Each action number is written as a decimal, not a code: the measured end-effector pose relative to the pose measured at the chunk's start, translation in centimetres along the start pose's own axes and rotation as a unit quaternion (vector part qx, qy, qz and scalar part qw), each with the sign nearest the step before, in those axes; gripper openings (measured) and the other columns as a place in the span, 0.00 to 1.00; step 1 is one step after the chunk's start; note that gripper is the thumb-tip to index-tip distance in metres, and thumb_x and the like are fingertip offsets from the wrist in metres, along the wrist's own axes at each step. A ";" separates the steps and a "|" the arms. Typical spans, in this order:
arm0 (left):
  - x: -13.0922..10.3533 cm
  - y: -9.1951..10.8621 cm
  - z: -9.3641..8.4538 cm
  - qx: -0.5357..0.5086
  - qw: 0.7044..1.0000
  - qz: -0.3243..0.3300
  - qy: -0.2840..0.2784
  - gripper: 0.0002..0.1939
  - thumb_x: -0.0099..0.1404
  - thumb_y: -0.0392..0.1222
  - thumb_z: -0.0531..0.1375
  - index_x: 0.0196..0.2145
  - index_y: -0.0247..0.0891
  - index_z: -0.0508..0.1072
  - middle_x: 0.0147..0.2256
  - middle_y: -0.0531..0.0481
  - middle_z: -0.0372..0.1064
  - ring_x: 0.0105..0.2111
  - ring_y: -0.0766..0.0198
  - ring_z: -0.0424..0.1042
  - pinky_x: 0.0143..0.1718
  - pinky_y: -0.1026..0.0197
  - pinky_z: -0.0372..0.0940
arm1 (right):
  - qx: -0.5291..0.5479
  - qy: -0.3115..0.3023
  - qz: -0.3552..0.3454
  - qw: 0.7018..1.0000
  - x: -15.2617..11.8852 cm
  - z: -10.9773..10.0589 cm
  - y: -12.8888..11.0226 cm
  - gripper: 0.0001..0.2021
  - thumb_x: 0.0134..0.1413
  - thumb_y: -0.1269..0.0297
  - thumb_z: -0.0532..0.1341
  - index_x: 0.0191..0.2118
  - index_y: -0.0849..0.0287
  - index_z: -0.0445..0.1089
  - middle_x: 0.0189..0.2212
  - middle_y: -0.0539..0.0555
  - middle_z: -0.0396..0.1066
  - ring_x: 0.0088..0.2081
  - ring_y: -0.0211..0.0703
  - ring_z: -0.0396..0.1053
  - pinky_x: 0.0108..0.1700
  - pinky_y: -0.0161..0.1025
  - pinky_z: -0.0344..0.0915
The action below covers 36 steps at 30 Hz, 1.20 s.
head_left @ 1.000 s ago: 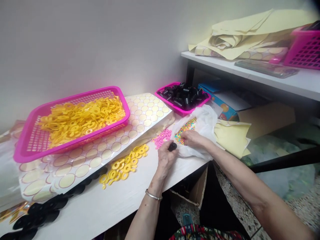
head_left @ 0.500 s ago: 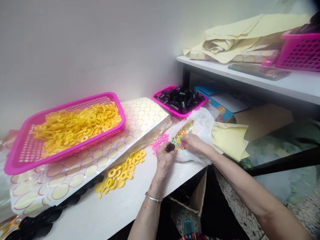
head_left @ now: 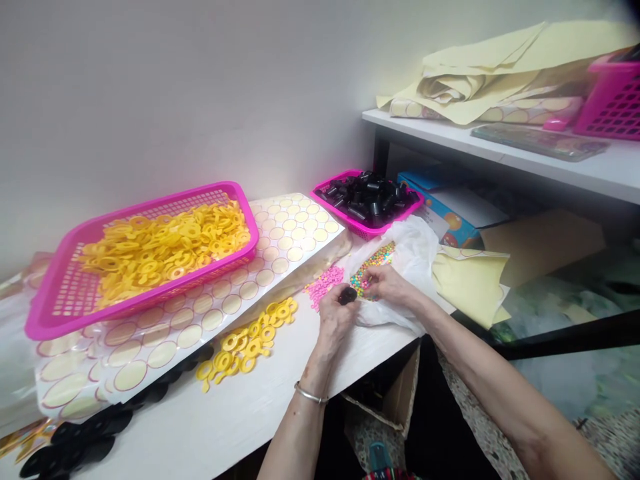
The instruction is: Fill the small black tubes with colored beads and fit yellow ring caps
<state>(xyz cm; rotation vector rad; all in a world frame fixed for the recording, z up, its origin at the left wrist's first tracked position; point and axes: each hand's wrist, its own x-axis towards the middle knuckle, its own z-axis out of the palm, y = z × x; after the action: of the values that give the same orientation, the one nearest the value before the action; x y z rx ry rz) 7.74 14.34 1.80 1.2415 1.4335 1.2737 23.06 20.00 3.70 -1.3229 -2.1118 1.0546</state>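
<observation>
Cup [head_left: 347, 295], small and black, is gripped in the left hand [head_left: 335, 320] with 1 end facing up, presumably to leave that end within reach of the right hand [head_left: 389, 283]. Right-hand fingertips are drawn together at the mixed-color beads [head_left: 384, 255]; whether they hold a bead cannot be told. These beads rest on a white plastic bag [head_left: 417, 243], likely as a catch surface. Pink beads [head_left: 325, 283] lie just beside the bag, beyond the left hand. 2 baskets, a small basket [head_left: 363, 230] of black pieces and a large basket [head_left: 57, 283] of yellow pieces, stand farther back, apparently as bulk supply. Room to move: white table [head_left: 270, 393] surface between the loose yellow rings [head_left: 250, 340] and the near edge, which both forearms cross. Right-side limit: raised shelf [head_left: 500, 157]
</observation>
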 end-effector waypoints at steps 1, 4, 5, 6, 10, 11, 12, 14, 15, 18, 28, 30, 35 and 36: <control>0.0 0.0 0.2 -0.004 1.000 0.005 -0.007 0.13 0.42 0.30 0.59 0.30 0.35 0.73 0.23 0.57 0.64 0.25 0.69 0.62 0.28 0.67 0.58 | 0.076 0.008 -0.002 0.997 -0.4 -0.1 0.1 0.08 0.39 0.70 0.59 0.31 0.63 0.68 0.20 0.46 0.65 0.23 0.35 0.62 0.25 0.31 0.56; 0.0 0.1 0.9 -0.009 0.999 0.019 -0.027 0.12 0.43 0.32 0.60 0.30 0.36 0.74 0.24 0.56 0.66 0.25 0.69 0.63 0.28 0.67 0.58 | 0.199 0.015 -0.029 0.979 -1.3 -0.5 -0.2 0.07 0.38 0.69 0.60 0.30 0.62 0.68 0.22 0.46 0.65 0.25 0.35 0.62 0.28 0.32 0.58; 0.0 0.2 1.1 -0.008 0.999 0.024 -0.032 0.12 0.44 0.32 0.60 0.30 0.35 0.74 0.24 0.56 0.66 0.25 0.69 0.63 0.28 0.67 0.58 | 0.184 0.019 -0.050 0.982 -1.5 -0.6 -0.5 0.06 0.39 0.70 0.59 0.30 0.62 0.69 0.23 0.47 0.66 0.26 0.35 0.62 0.29 0.33 0.58; 0.0 0.2 1.3 -0.008 0.999 0.029 -0.038 0.12 0.44 0.32 0.60 0.31 0.35 0.74 0.24 0.55 0.67 0.25 0.68 0.63 0.28 0.67 0.58 | 0.146 0.024 -0.074 0.986 -1.7 -0.8 -0.8 0.06 0.41 0.72 0.58 0.29 0.61 0.69 0.24 0.47 0.66 0.28 0.36 0.62 0.31 0.33 0.58; -0.2 0.1 1.8 0.002 0.998 0.050 -0.041 0.16 0.44 0.31 0.59 0.34 0.35 0.75 0.28 0.53 0.70 0.28 0.66 0.66 0.32 0.65 0.61 | -0.120 0.045 -0.144 0.981 -2.2 -1.5 -2.6 0.07 0.47 0.74 0.54 0.28 0.60 0.70 0.26 0.50 0.65 0.33 0.40 0.61 0.36 0.36 0.56; -0.3 0.1 1.8 0.008 0.998 0.052 -0.037 0.17 0.44 0.31 0.59 0.35 0.35 0.75 0.29 0.52 0.71 0.29 0.66 0.67 0.34 0.65 0.61 | -0.187 0.043 -0.151 0.970 -2.3 -1.6 -3.1 0.08 0.48 0.74 0.54 0.29 0.60 0.70 0.27 0.52 0.65 0.34 0.41 0.61 0.37 0.37 0.55; -0.3 0.1 1.8 0.012 0.998 0.053 -0.035 0.17 0.44 0.30 0.59 0.35 0.35 0.75 0.29 0.52 0.71 0.29 0.65 0.67 0.34 0.64 0.62 | -0.245 0.038 -0.155 0.956 -2.4 -1.6 -3.6 0.09 0.49 0.74 0.54 0.30 0.60 0.71 0.28 0.53 0.66 0.35 0.42 0.60 0.37 0.37 0.55; -0.4 0.2 1.8 0.016 0.998 0.051 -0.034 0.17 0.44 0.30 0.59 0.35 0.34 0.75 0.29 0.52 0.71 0.29 0.65 0.67 0.33 0.64 0.62 | -0.329 0.030 -0.160 0.930 -2.7 -1.6 -4.4 0.10 0.49 0.75 0.53 0.32 0.60 0.71 0.30 0.55 0.66 0.36 0.43 0.59 0.37 0.38 0.54; -0.5 0.2 1.9 0.014 0.998 0.049 -0.036 0.17 0.44 0.30 0.58 0.35 0.34 0.75 0.28 0.52 0.71 0.29 0.65 0.67 0.33 0.64 0.62 | -0.355 0.026 -0.162 0.921 -2.9 -1.6 -4.7 0.10 0.48 0.75 0.54 0.33 0.60 0.72 0.30 0.55 0.66 0.36 0.44 0.58 0.36 0.39 0.54; -0.6 0.3 2.0 0.006 0.998 0.047 -0.040 0.17 0.44 0.30 0.58 0.34 0.34 0.75 0.27 0.53 0.71 0.28 0.65 0.67 0.31 0.65 0.62 | -0.366 0.025 -0.168 0.915 -3.1 -1.4 -4.7 0.11 0.48 0.76 0.54 0.34 0.59 0.72 0.30 0.55 0.65 0.36 0.45 0.58 0.36 0.39 0.54; -0.7 -0.7 2.0 -0.010 0.998 0.046 -0.033 0.16 0.45 0.32 0.60 0.34 0.35 0.75 0.28 0.52 0.72 0.28 0.66 0.68 0.33 0.64 0.63 | 0.048 0.067 -0.145 0.986 -2.5 -0.8 -0.4 0.08 0.44 0.75 0.58 0.32 0.60 0.71 0.27 0.49 0.66 0.31 0.38 0.63 0.35 0.35 0.59; -0.8 -0.6 1.9 -0.010 0.998 0.047 -0.034 0.15 0.45 0.32 0.60 0.34 0.35 0.75 0.29 0.52 0.72 0.29 0.66 0.68 0.33 0.65 0.63 | 0.038 0.082 -0.151 0.984 -2.6 -0.6 -0.5 0.07 0.45 0.75 0.57 0.31 0.60 0.71 0.26 0.49 0.65 0.31 0.38 0.63 0.35 0.35 0.59; -1.0 -0.3 1.8 -0.013 0.997 0.062 -0.040 0.17 0.46 0.31 0.58 0.36 0.34 0.75 0.30 0.51 0.72 0.30 0.66 0.68 0.33 0.64 0.63 | -0.155 0.074 -0.186 0.967 -2.9 -0.6 -1.8 0.13 0.48 0.76 0.54 0.36 0.57 0.73 0.28 0.52 0.64 0.34 0.41 0.61 0.37 0.37 0.57; -1.0 -0.3 1.8 -0.010 0.997 0.062 -0.039 0.17 0.46 0.31 0.58 0.37 0.34 0.75 0.30 0.51 0.72 0.30 0.66 0.68 0.33 0.64 0.63 | -0.185 0.072 -0.186 0.962 -2.9 -0.6 -2.0 0.14 0.49 0.76 0.54 0.37 0.56 0.73 0.29 0.52 0.64 0.35 0.41 0.61 0.37 0.37 0.56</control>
<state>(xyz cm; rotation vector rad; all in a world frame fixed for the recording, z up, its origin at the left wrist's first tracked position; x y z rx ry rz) 9.62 13.65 1.26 1.3699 1.3020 1.3034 23.64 17.10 5.76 -1.0522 -2.3929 0.4107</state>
